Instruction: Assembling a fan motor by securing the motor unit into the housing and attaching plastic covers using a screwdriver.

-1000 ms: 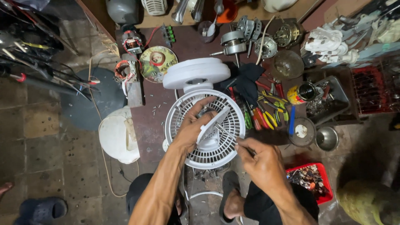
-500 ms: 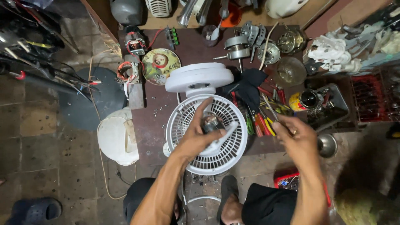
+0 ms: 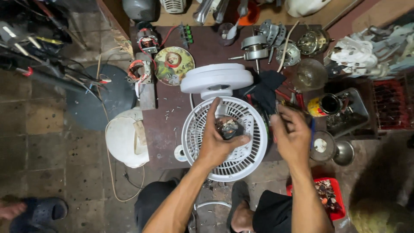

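Hands over the fan, dead centre of the frame! Left hand (image 3: 217, 144) is spread on the white fan grille (image 3: 224, 138), thumb and fingers closed around the dark motor hub (image 3: 228, 128) at its middle. Right hand (image 3: 293, 136) hovers just right of the grille, fingers curled together around something thin and dark; what exactly it is, I cannot tell, though a blue handle (image 3: 312, 133) shows at its edge. Right behind the grille, towards the top of the frame, sits the white round fan base (image 3: 215, 80), touching the grille's rim. All of it rests on the dark maroon worktop (image 3: 168, 116).

Look around: black cloth (image 3: 267, 90) lies just upper right of the grille, and a yellow can (image 3: 323, 105) stands to the right. Round printed disc (image 3: 174, 64) sits upper left of the base, with a wound motor coil (image 3: 137, 71) beside it. Bare metal fan motors (image 3: 258, 45) crowd the top centre. Lower right, a red tray (image 3: 327, 196) of small parts. On the tiled floor at left, a white dome cover (image 3: 125, 138) beside a grey disc (image 3: 101, 97).
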